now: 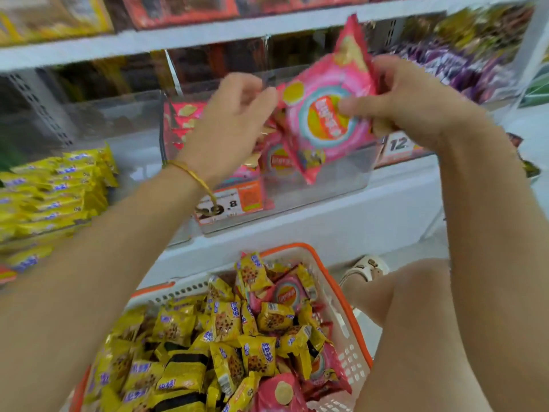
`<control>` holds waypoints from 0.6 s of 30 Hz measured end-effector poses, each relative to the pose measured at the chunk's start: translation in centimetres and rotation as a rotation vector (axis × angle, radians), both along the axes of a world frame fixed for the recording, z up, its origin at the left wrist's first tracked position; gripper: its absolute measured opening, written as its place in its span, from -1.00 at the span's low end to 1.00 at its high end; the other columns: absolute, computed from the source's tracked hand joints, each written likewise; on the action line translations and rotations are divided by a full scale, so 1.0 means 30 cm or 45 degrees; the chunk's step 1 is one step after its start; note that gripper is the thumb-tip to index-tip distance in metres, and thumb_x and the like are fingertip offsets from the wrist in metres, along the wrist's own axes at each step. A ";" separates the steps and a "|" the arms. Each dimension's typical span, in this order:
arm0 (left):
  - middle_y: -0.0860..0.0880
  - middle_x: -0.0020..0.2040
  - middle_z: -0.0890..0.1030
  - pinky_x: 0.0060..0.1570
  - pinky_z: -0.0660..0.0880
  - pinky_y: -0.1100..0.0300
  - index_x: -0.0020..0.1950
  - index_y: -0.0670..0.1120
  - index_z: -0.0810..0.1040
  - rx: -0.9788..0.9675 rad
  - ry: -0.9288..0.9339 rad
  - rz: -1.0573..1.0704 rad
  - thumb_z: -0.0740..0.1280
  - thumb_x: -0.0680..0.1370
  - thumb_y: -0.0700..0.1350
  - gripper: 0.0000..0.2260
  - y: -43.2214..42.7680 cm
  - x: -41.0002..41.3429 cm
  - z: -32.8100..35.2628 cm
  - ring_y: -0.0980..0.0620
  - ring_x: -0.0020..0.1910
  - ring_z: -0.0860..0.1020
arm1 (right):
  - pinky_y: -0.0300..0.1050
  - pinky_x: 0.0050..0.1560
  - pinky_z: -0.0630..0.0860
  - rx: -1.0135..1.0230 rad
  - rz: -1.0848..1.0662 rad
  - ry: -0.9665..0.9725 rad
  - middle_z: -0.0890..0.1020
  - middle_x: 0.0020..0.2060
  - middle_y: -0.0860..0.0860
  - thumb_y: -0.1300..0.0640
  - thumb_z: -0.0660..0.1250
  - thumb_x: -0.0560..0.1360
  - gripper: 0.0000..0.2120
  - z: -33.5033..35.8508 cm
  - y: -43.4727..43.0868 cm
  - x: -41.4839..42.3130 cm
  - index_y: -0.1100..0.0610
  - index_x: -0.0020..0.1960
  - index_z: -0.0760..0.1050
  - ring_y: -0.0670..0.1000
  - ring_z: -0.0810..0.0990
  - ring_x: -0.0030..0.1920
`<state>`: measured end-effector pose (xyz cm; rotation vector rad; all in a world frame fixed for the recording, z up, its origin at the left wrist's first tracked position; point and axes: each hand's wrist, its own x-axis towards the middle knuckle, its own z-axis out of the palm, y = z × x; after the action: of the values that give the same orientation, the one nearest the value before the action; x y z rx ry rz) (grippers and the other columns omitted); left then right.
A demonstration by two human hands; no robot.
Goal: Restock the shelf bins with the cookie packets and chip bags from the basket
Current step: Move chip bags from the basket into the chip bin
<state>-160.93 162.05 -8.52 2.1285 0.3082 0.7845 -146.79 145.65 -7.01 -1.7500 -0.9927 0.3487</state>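
The pink chip bag [326, 114] is up in the air right in front of the clear shelf bin [341, 179], tilted with its top corner pointing up and to the right and its bottom corner hanging over the bin's opening. The right hand [416, 96] has it by the right edge, thumb pressed on the front of the pack and the other fingers curled round behind. The left hand [231, 120] is at the bag's left edge with its fingers curled in, and it looks like it's pinching that edge (motion blur makes it a bit mushy). Both forearms reach up and forward from the bottom of the view, and there's a thin gold bracelet [193, 173] on the left wrist. More pink bags [276, 162] already stand inside the bin, with an orange price tag [228, 203] on its front. Down below, on the floor against the shelf base, sits the orange-rimmed basket [335, 281], packed with yellow cookie packets [225, 322] plus a few pink bags. More yellow packets [59, 188] are stacked on the shelf off to the left.
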 end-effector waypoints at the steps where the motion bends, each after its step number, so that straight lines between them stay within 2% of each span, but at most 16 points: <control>1: 0.15 -0.12 0.43 -0.25 0.34 0.55 0.25 -0.16 0.41 0.058 -0.001 0.063 0.19 0.63 -0.09 -0.77 0.018 0.019 0.009 0.41 -0.31 0.44 | -0.40 -0.43 0.46 0.064 -0.077 -0.021 0.63 -0.24 -0.11 0.17 0.43 0.42 -0.66 0.008 0.017 0.025 0.16 0.15 0.42 -0.26 0.58 -0.40; 3: 0.07 -0.05 0.43 -0.31 0.33 0.55 0.30 -0.20 0.38 0.129 0.065 0.141 0.16 0.64 -0.14 -0.73 0.051 0.051 0.005 0.42 -0.38 0.43 | -0.32 -0.25 0.56 0.132 -0.155 -0.099 0.62 -0.04 0.00 0.22 0.45 0.42 -0.60 0.011 0.059 0.067 0.18 0.20 0.39 -0.18 0.64 -0.17; 5: 0.01 0.07 0.42 -0.28 0.31 0.52 0.33 -0.21 0.37 0.179 0.133 0.199 0.16 0.63 -0.18 -0.72 0.081 0.072 -0.013 0.31 -0.27 0.45 | -0.21 -0.07 0.60 0.060 -0.137 -0.240 0.59 0.06 0.06 0.23 0.47 0.40 -0.55 0.007 0.094 0.095 0.20 0.23 0.40 -0.05 0.62 -0.01; 7: -0.03 0.16 0.43 -0.14 0.29 0.43 0.34 -0.19 0.37 0.206 0.165 0.278 0.15 0.62 -0.23 -0.71 0.105 0.084 -0.029 0.13 -0.03 0.44 | -0.21 -0.04 0.56 -0.135 -0.066 -0.447 0.56 0.05 0.06 0.23 0.48 0.39 -0.56 0.011 0.123 0.109 0.22 0.22 0.44 -0.01 0.56 0.01; 8: -0.05 0.21 0.44 -0.10 0.30 0.37 0.35 -0.17 0.37 0.207 0.181 0.316 0.13 0.61 -0.26 -0.70 0.115 0.089 -0.037 0.05 0.04 0.46 | -0.15 -0.02 0.53 -0.265 -0.023 -0.577 0.54 0.02 0.06 0.23 0.48 0.39 -0.59 0.013 0.136 0.115 0.23 0.20 0.46 0.01 0.54 0.01; 9: -0.08 0.26 0.43 -0.09 0.34 0.28 0.35 -0.17 0.37 0.205 0.199 0.347 0.11 0.60 -0.28 -0.68 0.124 0.094 -0.045 -0.05 0.09 0.48 | -0.05 0.02 0.51 -0.392 0.013 -0.701 0.53 0.01 0.07 0.22 0.48 0.38 -0.60 0.013 0.151 0.123 0.23 0.17 0.47 0.05 0.54 0.01; 11: -0.12 0.30 0.43 -0.09 0.39 0.14 0.36 -0.16 0.36 0.213 0.248 0.382 0.09 0.60 -0.30 -0.67 0.132 0.102 -0.056 -0.18 0.15 0.49 | -0.01 0.04 0.44 -0.615 0.049 -0.897 0.55 0.04 0.13 0.20 0.48 0.38 -0.59 0.008 0.184 0.130 0.26 0.18 0.48 0.14 0.52 0.05; 13: -0.14 0.31 0.42 -0.07 0.40 0.13 0.36 -0.18 0.37 0.243 0.263 0.374 0.09 0.60 -0.33 -0.66 0.141 0.114 -0.066 -0.18 0.18 0.48 | -0.05 0.03 0.38 -0.747 0.090 -0.988 0.55 0.09 0.17 0.16 0.48 0.39 -0.55 -0.014 0.219 0.130 0.26 0.22 0.47 0.17 0.50 0.08; 16: -0.15 0.32 0.42 -0.10 0.32 0.36 0.35 -0.18 0.41 0.300 0.296 0.298 0.08 0.59 -0.34 -0.66 0.155 0.137 -0.073 -0.01 0.17 0.45 | -0.05 0.12 0.37 -0.849 0.174 -1.047 0.47 0.05 0.13 0.08 0.48 0.39 -0.46 -0.066 0.268 0.109 0.19 0.31 0.44 0.18 0.44 0.16; 18: -0.12 0.26 0.46 -0.06 0.28 0.37 0.31 -0.16 0.45 0.335 0.325 0.231 0.07 0.62 -0.28 -0.69 0.161 0.158 -0.073 0.01 0.13 0.44 | -0.07 0.18 0.33 -0.872 0.224 -1.092 0.44 0.12 0.17 0.06 0.47 0.39 -0.43 -0.111 0.297 0.108 0.17 0.34 0.41 0.18 0.37 0.23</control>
<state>-156.20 166.89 -10.70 2.4808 0.5663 0.6841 -143.54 154.56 -10.35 -2.5209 -1.7882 0.0143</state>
